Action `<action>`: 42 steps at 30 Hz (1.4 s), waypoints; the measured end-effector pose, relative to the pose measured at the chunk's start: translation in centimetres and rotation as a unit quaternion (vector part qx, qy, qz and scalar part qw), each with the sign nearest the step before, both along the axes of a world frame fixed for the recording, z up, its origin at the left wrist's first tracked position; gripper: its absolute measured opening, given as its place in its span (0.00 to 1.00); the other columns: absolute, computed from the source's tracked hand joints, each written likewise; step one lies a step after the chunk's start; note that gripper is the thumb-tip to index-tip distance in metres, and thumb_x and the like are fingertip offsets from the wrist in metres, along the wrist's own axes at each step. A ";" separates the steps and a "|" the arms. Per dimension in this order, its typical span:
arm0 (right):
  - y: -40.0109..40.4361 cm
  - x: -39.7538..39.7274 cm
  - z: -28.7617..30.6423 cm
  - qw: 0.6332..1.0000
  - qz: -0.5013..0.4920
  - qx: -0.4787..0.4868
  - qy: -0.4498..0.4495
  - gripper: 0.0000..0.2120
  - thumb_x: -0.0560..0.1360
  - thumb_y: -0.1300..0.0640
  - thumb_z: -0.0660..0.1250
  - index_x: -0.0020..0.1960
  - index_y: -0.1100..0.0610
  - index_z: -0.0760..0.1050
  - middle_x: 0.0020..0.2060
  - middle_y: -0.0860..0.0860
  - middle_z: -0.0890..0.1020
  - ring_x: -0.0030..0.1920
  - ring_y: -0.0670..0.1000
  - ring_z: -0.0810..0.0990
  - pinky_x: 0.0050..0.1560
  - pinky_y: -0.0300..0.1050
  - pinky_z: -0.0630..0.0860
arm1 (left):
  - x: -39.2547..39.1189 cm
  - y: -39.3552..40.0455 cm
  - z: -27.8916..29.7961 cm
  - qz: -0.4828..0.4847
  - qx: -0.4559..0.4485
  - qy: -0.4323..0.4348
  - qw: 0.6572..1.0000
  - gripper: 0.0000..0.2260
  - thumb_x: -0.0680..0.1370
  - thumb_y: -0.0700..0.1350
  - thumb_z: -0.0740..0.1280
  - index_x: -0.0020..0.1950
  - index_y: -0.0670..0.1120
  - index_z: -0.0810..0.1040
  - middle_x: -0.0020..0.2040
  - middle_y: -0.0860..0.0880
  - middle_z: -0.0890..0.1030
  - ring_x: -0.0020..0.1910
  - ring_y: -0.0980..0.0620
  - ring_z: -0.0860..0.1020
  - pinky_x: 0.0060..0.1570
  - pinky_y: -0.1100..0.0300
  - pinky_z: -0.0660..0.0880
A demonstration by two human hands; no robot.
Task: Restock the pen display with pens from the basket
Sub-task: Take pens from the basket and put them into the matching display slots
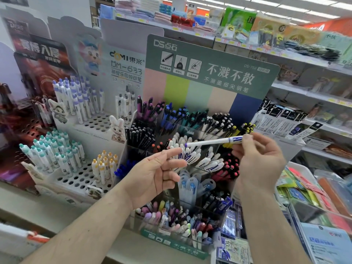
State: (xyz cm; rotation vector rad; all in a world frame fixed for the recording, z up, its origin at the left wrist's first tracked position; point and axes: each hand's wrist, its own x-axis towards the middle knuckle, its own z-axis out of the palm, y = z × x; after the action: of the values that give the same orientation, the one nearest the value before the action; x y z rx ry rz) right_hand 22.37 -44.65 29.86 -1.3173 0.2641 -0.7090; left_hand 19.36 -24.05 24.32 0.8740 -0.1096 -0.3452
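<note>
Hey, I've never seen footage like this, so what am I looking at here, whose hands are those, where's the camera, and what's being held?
There is no machine: a person wears one wide-angle camera on the head, looking forward and down at their own bare hands in a shop. The right hand pinches a white pen with blue print, held level above the pen display, a tiered stand with compartments full of pens under a green sign. The left hand is open, palm up, holding nothing. White stands with holes hold more pens on the left. The basket is not in view.
</note>
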 end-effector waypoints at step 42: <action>19.2 -7.0 -9.6 0.785 0.490 -0.376 0.046 0.06 0.73 0.59 0.70 0.44 0.52 0.85 0.37 0.43 0.84 0.42 0.42 0.81 0.47 0.40 0.78 | -14.3 9.0 -5.9 0.316 0.171 0.123 0.925 0.12 0.82 0.40 0.60 0.56 0.45 0.83 0.47 0.45 0.84 0.34 0.53 0.77 0.37 0.60 0.71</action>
State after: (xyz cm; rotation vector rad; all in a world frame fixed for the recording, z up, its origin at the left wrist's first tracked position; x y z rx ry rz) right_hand 15.35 -25.45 20.24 -1.9722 -0.6934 0.2068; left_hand 5.09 -15.08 18.43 1.1485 0.4739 0.1430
